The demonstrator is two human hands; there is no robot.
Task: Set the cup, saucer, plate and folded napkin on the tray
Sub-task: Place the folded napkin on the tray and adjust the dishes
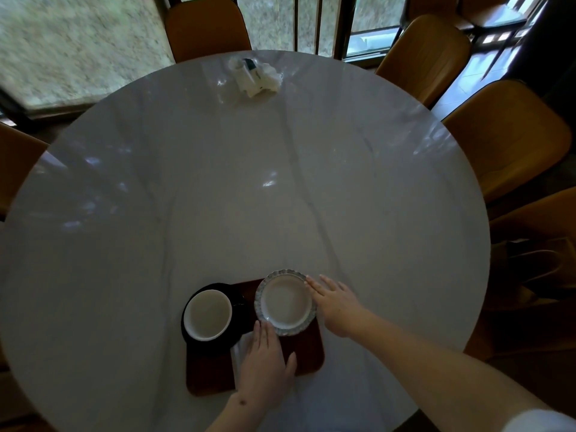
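Note:
A dark brown wooden tray (311, 347) lies near the table's front edge. On its left end a white-lined cup (208, 314) stands on a black saucer (238, 310). A small white plate (285, 302) with a fluted rim sits on the tray's far right corner. A white folded napkin (240, 347) lies on the tray, mostly hidden under my left hand (265, 366), which rests flat on it with straight fingers. My right hand (335, 302) reaches in from the right, its straight fingers touching the plate's right rim.
The round marble table (280, 182) carries a crumpled white tissue pack (256, 75) at its far edge. Orange-brown chairs (508, 135) ring the table at the back, the right and the left. A brown bag (536, 266) sits on a chair at right.

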